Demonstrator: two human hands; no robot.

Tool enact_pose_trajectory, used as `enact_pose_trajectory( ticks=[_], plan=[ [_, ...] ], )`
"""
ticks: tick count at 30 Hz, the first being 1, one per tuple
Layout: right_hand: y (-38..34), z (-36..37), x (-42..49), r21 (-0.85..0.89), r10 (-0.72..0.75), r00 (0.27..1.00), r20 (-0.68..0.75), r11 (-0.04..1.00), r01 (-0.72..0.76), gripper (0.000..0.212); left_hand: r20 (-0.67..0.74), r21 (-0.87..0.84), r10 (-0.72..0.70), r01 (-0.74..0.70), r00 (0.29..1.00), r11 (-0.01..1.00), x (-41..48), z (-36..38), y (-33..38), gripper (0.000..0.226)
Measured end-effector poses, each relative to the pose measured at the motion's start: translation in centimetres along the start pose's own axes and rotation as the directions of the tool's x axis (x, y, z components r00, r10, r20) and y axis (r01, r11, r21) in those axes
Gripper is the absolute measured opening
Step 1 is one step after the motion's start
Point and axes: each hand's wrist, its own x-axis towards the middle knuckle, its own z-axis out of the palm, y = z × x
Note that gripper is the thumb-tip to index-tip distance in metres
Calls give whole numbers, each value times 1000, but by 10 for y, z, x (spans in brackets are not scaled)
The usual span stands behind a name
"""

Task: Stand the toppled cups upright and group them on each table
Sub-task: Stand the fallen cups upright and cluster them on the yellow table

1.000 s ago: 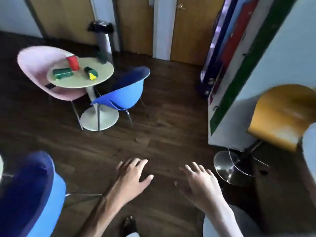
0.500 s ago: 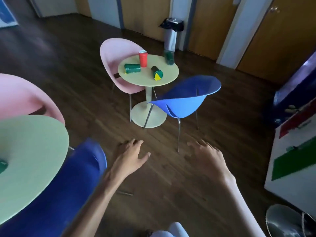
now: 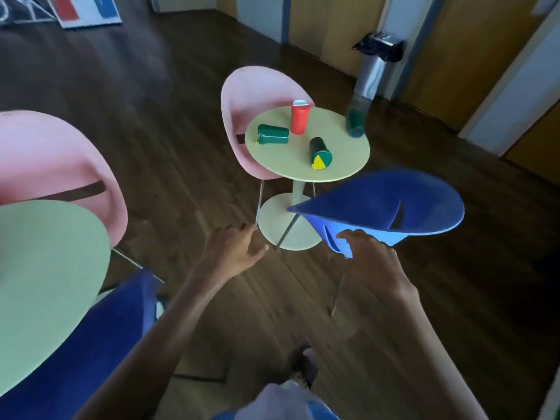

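Head | green cups (image 3: 272, 134) (image 3: 319, 153) toppled, red cup (image 3: 300, 118) upright | left hand (image 3: 233, 253), right hand (image 3: 372, 268) fingers apparently relaxed

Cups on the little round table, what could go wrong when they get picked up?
The green cup at the table's far rim might get knocked off. The two lying cups are round and could roll away if nudged. The blue chair stands in the way, so the person may bump it and shake the table.

Round table (image 3: 348, 168) bears upright red cup (image 3: 300, 120), toppled left green cup (image 3: 273, 134), toppled front green cup (image 3: 320, 153).
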Motion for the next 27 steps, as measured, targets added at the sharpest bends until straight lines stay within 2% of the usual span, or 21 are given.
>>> enact_pose_trajectory(
  ticks=[3,7,11,16,27],
  plan=[
    [13,-6,63,-17,-59,998,-3,998,59,46,2,-19,-70,70,998,997,40,4,-1,52],
    [17,-5,135,-12,-136,984,114,990,138,51,14,-59,-176,176,984,983,80,5,-8,53],
    [4,0,207,7,-195,968,156,980,197,51,33,-96,-244,246,969,964,129,5,-32,50],
    [-24,2,289,-7,-200,970,141,979,203,48,32,-76,-224,226,974,971,210,5,-77,49],
    [-76,0,447,-46,-100,986,133,993,107,49,77,-163,-134,145,988,976,382,3,-166,54]
  ],
)
